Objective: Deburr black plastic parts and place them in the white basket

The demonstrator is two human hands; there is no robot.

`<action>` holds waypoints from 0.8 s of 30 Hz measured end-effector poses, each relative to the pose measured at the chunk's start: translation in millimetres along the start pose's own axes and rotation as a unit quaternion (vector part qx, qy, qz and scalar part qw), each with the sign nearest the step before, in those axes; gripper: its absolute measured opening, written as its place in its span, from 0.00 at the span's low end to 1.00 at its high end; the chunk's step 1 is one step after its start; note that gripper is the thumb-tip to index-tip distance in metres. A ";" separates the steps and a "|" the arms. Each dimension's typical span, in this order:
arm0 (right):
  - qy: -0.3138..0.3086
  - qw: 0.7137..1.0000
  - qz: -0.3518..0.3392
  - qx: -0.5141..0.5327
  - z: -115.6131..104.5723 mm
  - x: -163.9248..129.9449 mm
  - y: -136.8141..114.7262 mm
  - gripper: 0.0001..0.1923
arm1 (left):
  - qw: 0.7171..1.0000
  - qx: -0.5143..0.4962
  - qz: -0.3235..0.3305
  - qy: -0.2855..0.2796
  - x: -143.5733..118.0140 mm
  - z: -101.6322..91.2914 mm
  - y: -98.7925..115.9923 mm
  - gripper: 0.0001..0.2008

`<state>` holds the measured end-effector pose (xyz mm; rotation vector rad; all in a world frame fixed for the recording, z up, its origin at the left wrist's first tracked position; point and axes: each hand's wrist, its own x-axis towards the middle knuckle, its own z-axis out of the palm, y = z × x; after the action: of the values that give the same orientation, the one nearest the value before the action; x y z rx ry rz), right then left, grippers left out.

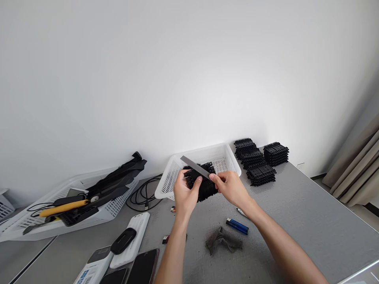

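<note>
Your right hand (232, 188) pinches one end of a flat grey metal-looking strip (195, 167), its long axis slanting toward the far left corner of the white perforated plastic basket (217, 149). In front of the basket, your left hand (186, 193) grasps the black toothed plastic piece (207, 192) it crosses.

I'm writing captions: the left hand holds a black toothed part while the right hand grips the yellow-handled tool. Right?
One thing's wrong: the head view shows the right hand gripping a flat grey strip; the left hand does hold a black toothed part.
</note>
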<state>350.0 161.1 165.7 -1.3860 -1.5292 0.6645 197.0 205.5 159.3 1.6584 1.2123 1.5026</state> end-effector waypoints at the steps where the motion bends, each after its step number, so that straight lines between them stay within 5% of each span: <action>1: -0.004 1.000 -0.001 0.004 0.0 -0.4 -0.8 0.27 | 1.000 0.002 0.002 -0.003 -0.2 0.2 0.6 0.17; 13: 0.002 0.999 0.019 -0.026 0.7 -3.5 -6.1 0.27 | 0.998 0.050 0.037 0.020 -4.2 0.5 3.9 0.16; 24: 0.107 0.978 0.045 -0.173 -7.1 -5.4 -11.6 0.24 | 0.996 0.085 0.009 0.039 -2.4 2.0 -1.5 0.15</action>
<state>350.7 152.1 177.2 -1.7350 -1.4604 0.2950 198.8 204.3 156.5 1.7375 1.4039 1.5249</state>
